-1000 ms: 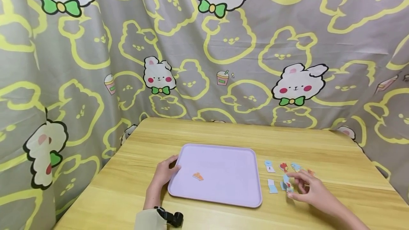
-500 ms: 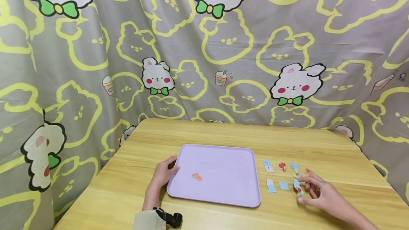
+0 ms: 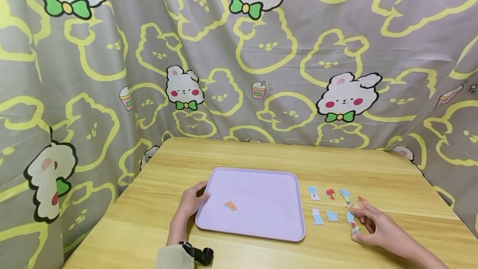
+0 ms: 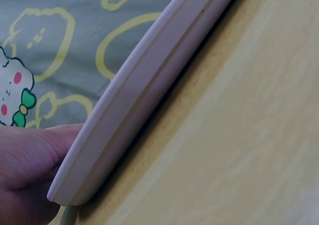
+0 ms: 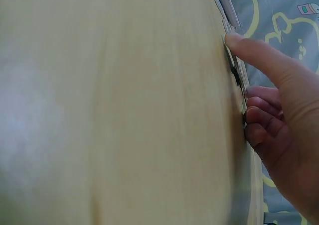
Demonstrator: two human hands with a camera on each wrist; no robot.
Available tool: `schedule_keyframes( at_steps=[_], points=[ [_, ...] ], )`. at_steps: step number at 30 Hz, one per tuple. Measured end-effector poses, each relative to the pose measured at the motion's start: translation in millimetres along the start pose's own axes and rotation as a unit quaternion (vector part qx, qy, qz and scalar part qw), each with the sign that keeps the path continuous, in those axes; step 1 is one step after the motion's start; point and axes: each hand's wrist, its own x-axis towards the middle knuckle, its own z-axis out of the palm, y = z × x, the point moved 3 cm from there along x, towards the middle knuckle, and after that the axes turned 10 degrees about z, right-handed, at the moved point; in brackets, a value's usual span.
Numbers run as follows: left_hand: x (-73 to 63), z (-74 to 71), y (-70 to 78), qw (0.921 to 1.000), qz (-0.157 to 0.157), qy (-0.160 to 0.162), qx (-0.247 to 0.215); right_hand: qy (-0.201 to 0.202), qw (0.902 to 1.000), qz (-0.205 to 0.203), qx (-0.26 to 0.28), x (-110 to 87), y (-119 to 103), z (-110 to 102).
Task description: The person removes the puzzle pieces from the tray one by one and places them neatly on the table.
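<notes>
My left hand (image 3: pixel 192 202) grips the left rim of a lilac tray (image 3: pixel 261 231); in the left wrist view the thumb lies by the tray's wall (image 4: pixel 134 85). One orange puzzle piece (image 3: pixel 230 206) lies on the tray, left of its middle. To the right of the tray, my right hand (image 3: pixel 381 227) pinches a long blue puzzle piece with red on it (image 3: pixel 352 223) between thumb and forefinger, down at the tabletop. In the right wrist view the thumb (image 5: pixel 259 56) touches a thin edge seen side-on, and the other fingers are curled.
Several loose puzzle pieces lie right of the tray: blue-and-white (image 3: pixel 313 193), red (image 3: pixel 330 194), blue (image 3: pixel 345 194), orange (image 3: pixel 361 200), another blue-and-white (image 3: pixel 317 216) and a plain blue one (image 3: pixel 332 216). A patterned curtain (image 3: pixel 231 107) hangs behind the wooden table (image 3: pixel 239 150).
My right hand has carried the blue-and-red puzzle piece rightward, away from the plain blue one, and lowered it to the table. The left hand stays at the tray.
</notes>
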Motion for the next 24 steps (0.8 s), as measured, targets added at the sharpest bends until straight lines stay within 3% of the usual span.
schedule_keyframes(
  at_steps=[7, 13, 18, 24],
  points=[
    [-0.8, -0.7, -2.2, 1.0000, 0.005, -0.002, 0.008, -0.031, 0.9995, 0.003, 0.007, 0.9, 0, -2],
    [1.2, -3.5, -0.7, 0.9999, 0.004, -0.002, 0.011, -0.010, 0.9996, 0.018, -0.017, 7.9, -14, -4],
    [3.2, -7.7, 2.2, 1.0000, 0.003, 0.002, 0.002, 0.019, 0.9982, -0.056, -0.008, 30.5, -45, 11],
    [0.1, -1.7, 0.1, 0.9999, -0.010, -0.005, -0.007, -0.028, 0.9922, -0.116, 0.037, 61.8, -86, 55]
  ],
)
